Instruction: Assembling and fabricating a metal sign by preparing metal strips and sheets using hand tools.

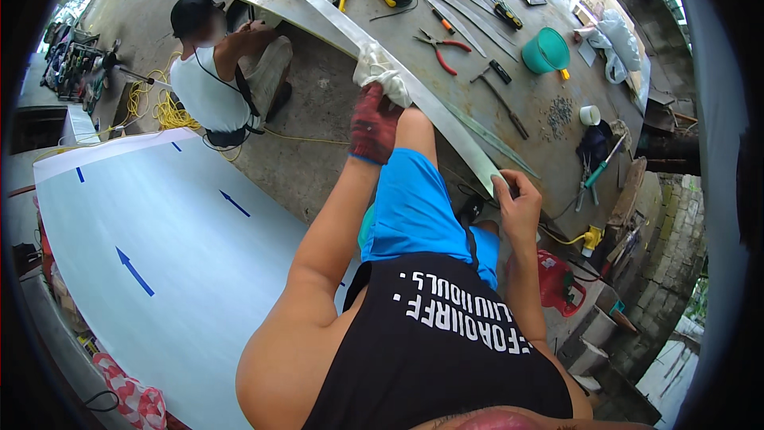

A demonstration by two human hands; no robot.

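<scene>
The gloved left hand (375,127) has its fingers closed on a white cloth (383,73) against the metal strip (446,127), about midway along it. The strip's long axis slants down rightward along the near edge of the desk (549,163) to the bare right hand (521,205), whose fingers pinch its lower end.

One wide fisheye view looks steeply down from the wearer's head, upright, its dark rim bending straight edges. Nearest, along the lower edge, is the black sleeveless shirt with white lettering (461,302). Mid-distance, the long flat silvery metal strip (451,129) crosses the centre diagonally. The grey flat-topped counter (471,91) fills the upper right; the pale-blue sheet with dark-blue arrows (191,247) spreads lower left.
</scene>
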